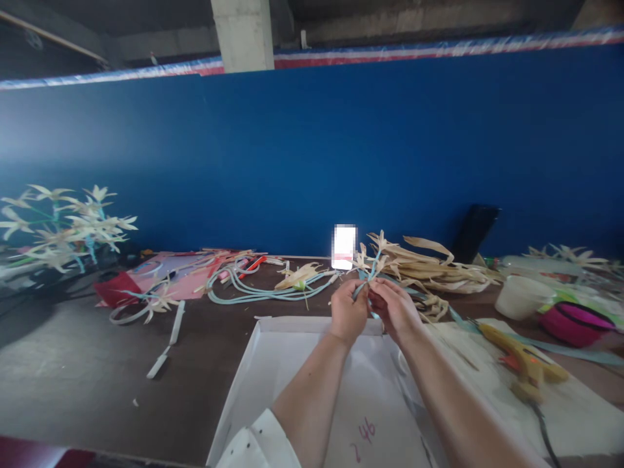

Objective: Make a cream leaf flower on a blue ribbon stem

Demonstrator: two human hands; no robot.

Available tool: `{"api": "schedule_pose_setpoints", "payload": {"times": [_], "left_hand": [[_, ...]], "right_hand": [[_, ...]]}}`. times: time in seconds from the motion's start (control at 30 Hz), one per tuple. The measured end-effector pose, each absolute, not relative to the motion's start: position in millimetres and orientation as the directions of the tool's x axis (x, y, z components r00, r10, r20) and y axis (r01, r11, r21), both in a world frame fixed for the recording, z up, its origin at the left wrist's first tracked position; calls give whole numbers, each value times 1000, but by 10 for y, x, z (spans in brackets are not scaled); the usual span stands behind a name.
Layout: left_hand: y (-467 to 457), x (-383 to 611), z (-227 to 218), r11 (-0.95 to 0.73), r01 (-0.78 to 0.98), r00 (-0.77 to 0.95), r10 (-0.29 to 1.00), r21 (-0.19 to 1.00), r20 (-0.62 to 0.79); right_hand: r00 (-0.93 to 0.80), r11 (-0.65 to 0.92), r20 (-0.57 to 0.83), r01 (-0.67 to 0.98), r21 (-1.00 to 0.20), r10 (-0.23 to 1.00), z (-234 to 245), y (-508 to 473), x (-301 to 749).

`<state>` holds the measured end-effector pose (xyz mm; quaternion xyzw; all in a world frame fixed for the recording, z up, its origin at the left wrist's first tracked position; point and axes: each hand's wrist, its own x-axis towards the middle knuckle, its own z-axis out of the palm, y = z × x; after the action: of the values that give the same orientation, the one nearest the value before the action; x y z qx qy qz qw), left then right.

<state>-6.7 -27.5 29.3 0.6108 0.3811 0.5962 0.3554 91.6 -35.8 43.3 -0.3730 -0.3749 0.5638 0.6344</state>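
My left hand [347, 312] and my right hand [394, 309] meet above the far edge of a white cardboard tray [253, 377]. Both are closed on a small craft flower [373, 260] with pale dried-husk petals and a light blue stem. The left hand pinches the stem from the left; the right hand's fingers wrap the stem just below the petals. The petals stick up above my fingers. The lower stem is hidden behind the hands.
Dried husk strips [439, 266] lie behind my hands. Light blue tubing [258, 289] coils at centre left, near pink paper [160, 273]. A yellow glue gun [524, 361], white cup [519, 296] and pink bowl [575, 322] sit right. Finished flowers [63, 224] stand far left.
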Motion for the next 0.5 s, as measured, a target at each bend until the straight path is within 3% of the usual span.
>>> {"api": "schedule_pose_setpoints", "payload": {"times": [0.3, 0.5], "left_hand": [[-274, -72, 297, -442, 53, -1, 897, 895, 443], [-276, -47, 307, -360, -83, 19, 932, 929, 362]], "right_hand": [[77, 68, 37, -449, -891, 996, 435, -362, 920], [65, 98, 77, -444, -891, 995, 410, -358, 919]]}}
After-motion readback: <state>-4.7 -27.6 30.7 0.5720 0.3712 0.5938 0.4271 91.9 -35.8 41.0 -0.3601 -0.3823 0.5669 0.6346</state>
